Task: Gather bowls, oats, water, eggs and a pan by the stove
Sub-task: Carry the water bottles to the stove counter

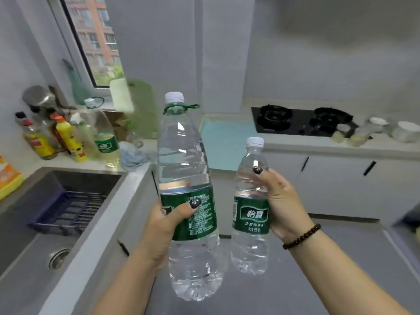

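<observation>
Carrying water — left hand (167,220) grips big bottle (186,178), right hand (285,205) small bottle (251,201); next, set both by stove (302,121) at two o'clock.

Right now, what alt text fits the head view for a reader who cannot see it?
A person's left hand holds a large water bottle and the right hand a small water bottle, both capped and upright, facing a gas stove with bowls beside it.
</observation>
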A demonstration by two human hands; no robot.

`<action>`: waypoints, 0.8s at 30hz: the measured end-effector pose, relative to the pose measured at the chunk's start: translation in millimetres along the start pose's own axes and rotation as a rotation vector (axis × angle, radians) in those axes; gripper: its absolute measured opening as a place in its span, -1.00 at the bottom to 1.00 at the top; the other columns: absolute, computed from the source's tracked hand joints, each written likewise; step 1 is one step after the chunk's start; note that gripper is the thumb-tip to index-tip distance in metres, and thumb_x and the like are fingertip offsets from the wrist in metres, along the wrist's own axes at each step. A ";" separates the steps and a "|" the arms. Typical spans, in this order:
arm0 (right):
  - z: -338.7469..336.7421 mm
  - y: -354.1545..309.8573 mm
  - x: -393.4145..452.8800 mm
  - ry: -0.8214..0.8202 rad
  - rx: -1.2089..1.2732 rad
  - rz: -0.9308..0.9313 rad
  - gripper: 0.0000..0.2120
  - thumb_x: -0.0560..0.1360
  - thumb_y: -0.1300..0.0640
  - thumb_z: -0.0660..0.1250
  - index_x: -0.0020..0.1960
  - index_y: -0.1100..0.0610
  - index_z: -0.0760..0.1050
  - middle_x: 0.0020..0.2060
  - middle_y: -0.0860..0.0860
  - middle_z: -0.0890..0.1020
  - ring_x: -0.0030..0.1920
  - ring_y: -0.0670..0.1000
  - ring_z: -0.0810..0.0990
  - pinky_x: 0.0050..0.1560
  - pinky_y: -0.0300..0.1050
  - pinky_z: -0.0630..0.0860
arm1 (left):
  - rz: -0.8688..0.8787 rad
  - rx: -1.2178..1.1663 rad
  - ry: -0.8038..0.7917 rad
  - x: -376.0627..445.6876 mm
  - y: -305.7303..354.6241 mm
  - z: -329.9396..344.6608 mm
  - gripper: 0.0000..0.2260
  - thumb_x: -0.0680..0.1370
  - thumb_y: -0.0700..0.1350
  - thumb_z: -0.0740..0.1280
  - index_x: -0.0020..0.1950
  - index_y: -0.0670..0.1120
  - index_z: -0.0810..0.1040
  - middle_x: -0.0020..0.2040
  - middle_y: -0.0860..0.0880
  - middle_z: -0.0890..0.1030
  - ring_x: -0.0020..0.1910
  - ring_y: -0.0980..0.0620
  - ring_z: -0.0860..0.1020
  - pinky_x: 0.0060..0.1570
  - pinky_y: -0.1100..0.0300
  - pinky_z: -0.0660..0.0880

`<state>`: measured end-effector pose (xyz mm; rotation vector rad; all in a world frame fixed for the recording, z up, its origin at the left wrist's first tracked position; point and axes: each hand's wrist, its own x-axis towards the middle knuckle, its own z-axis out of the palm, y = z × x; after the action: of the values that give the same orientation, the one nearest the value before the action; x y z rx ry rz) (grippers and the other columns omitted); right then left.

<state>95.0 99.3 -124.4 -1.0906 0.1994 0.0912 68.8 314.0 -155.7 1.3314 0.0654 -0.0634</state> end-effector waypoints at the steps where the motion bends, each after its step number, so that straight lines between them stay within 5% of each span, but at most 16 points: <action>1: -10.5 -7.1 8.9 0.043 0.014 -0.013 -0.65 0.43 0.16 0.40 0.17 0.26 0.49 0.02 0.27 0.62 -0.21 0.16 0.64 -0.26 0.04 0.62 | -0.012 0.018 -0.014 14.9 -0.8 13.6 -0.31 0.11 0.06 0.50 0.21 -0.12 0.54 -0.01 -0.21 0.69 -0.04 -0.20 0.68 -0.15 -0.01 0.59; 14: -152.0 -106.8 155.5 0.488 0.151 -0.246 -0.51 0.21 0.12 0.49 0.09 0.26 0.53 0.03 0.33 0.63 -0.23 0.18 0.62 -0.23 0.06 0.62 | -0.166 0.041 -0.271 244.5 -31.6 199.2 -0.32 0.04 0.09 0.52 0.13 -0.06 0.56 -0.07 -0.11 0.72 -0.17 -0.05 0.70 -0.32 0.10 0.60; 19: -196.6 -145.6 196.4 0.590 0.188 -0.307 -0.28 0.10 0.08 0.56 0.20 0.30 0.49 0.05 0.34 0.63 -0.16 0.22 0.62 -0.20 0.09 0.61 | -0.168 0.072 -0.393 309.8 -34.7 271.7 -0.48 0.21 -0.02 0.53 0.15 -0.03 0.56 -0.04 -0.12 0.71 -0.09 -0.12 0.70 -0.03 -0.16 0.61; 24: -265.7 -177.3 230.9 0.700 0.194 -0.322 -0.56 0.35 0.22 0.49 0.20 0.24 0.52 0.03 0.28 0.66 -0.06 0.31 0.64 -0.07 0.24 0.60 | -0.162 0.116 -0.501 355.1 -46.8 357.5 -0.52 0.22 -0.04 0.51 0.12 -0.05 0.57 -0.05 -0.12 0.72 -0.10 -0.12 0.70 -0.06 -0.07 0.62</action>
<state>320.5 -223.8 -135.9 -0.9126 0.6414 -0.5962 422.8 -47.5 -146.5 1.3897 -0.2590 -0.5420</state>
